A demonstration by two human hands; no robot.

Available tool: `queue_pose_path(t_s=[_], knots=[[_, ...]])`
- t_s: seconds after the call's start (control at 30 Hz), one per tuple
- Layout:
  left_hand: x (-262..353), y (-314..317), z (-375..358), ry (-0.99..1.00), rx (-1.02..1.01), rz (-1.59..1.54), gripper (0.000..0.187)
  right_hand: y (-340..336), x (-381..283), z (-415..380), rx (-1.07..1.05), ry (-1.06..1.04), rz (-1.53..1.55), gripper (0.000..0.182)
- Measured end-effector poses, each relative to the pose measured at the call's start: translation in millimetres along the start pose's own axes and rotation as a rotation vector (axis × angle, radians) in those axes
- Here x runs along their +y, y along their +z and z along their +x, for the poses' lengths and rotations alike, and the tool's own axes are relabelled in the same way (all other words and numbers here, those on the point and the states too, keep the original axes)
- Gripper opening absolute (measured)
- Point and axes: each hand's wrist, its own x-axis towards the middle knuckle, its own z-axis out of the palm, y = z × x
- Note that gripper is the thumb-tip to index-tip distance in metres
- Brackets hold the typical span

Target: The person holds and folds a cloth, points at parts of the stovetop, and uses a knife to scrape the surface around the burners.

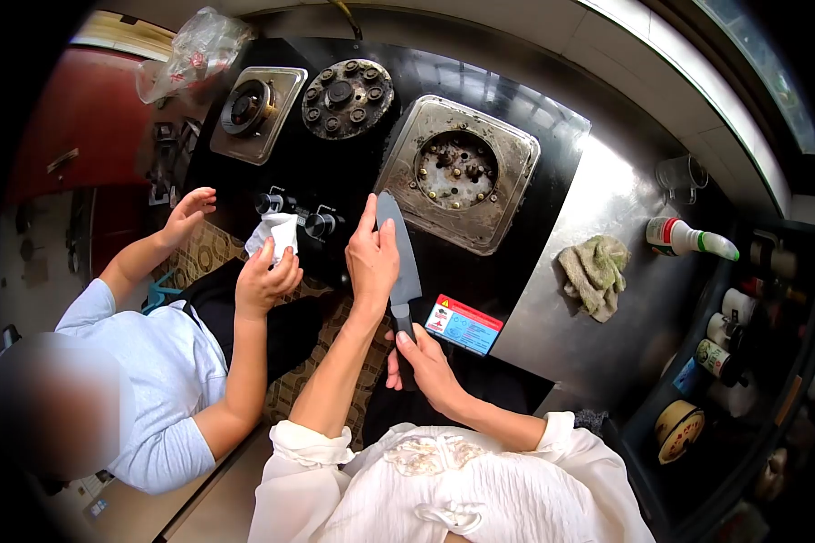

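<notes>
My right hand (423,366) is closed around the black handle (402,319) of a large kitchen knife (398,255). The blade points away from me over the front of the black gas stove (371,163). Beside the blade is my left hand (372,262), with index finger and thumb stretched forward; its thumb overlaps the blade's edge. The other fingers of that hand are mostly hidden. Just beyond the knife tip lies a square metal burner tray (516,136), grimy, with its burner opening bare.
At left, another person in a light blue shirt (167,362) holds a white cloth (276,233) at the stove knobs (320,223). A burner cap (348,100) stands behind. On the steel counter are a rag (595,276), a spray bottle (688,238) and a glass mug (682,176).
</notes>
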Motion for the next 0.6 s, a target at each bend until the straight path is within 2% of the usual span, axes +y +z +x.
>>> queue_pose_path(t_s=[0.13, 0.23, 0.33, 0.6], knots=[[-1, 0, 22, 0.011, -0.008, 0.126, 0.048, 3, 4, 26, 0.009, -0.026, 0.016, 0.033], [6, 4, 33, 0.135, -0.011, 0.181, 0.044, 12, 3, 33, 0.025, -0.019, 0.091, 0.035], [18, 0, 38, 0.104, -0.120, 0.225, 0.044, 23, 4, 38, 0.029, -0.026, 0.138, 0.033], [23, -3, 46, 0.165, -0.177, 0.245, 0.044, 41, 1, 42, 0.017, -0.059, 0.235, 0.034]])
